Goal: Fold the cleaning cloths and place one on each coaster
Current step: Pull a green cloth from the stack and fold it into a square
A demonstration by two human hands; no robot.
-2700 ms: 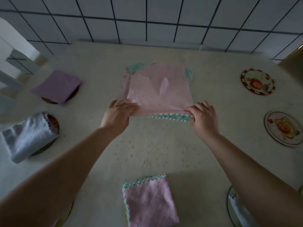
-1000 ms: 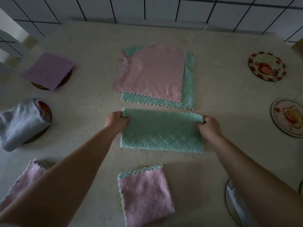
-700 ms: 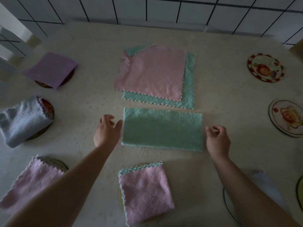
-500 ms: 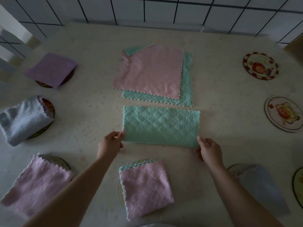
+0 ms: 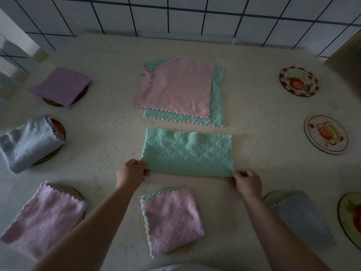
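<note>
A green cloth (image 5: 187, 152), folded once into a long strip, lies in the middle of the table. My left hand (image 5: 130, 173) pinches its near left corner and my right hand (image 5: 246, 181) pinches its near right corner. Behind it a flat pink cloth (image 5: 173, 88) lies on top of another green cloth (image 5: 216, 114). Folded cloths cover coasters around me: purple (image 5: 61, 86), light blue (image 5: 29, 142), pink (image 5: 42, 217), pink with green trim (image 5: 171, 219) and grey-blue (image 5: 301, 218). Bare coasters (image 5: 298, 81) (image 5: 326, 133) sit at the right.
A third bare coaster (image 5: 351, 218) shows at the right edge. A tiled wall (image 5: 175, 14) runs along the table's far side. A white frame (image 5: 11, 36) stands at the far left.
I took a cloth from the stack, folded it into a green strip and let go. Both hands then moved to its near corners and now pinch them.
</note>
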